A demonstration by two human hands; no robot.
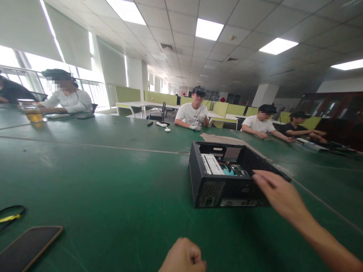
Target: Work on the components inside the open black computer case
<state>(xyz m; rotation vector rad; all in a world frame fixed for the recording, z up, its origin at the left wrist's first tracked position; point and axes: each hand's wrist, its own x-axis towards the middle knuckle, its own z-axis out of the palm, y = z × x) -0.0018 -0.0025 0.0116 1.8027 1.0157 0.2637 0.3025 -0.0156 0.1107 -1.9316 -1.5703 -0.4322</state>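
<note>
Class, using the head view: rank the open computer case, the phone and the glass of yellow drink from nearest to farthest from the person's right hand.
From the right hand:
1. Open computer case, touched at its near right edge.
2. Phone, lower left on the green table.
3. Glass of yellow drink, far left, beside a seated person.

Lighting: bright, even overhead light from recessed ceiling panels [209, 29] between eleven and two o'clock, plus blown-out daylight through the windows [17, 60] at nine to ten o'clock, leaving a pale sheen on the green table [93, 177] and only faint shadows. Picture quality: strong wide-angle bending at the edges, mild softness on the right hand [279, 196] at four o'clock, faces pixelated.
</note>
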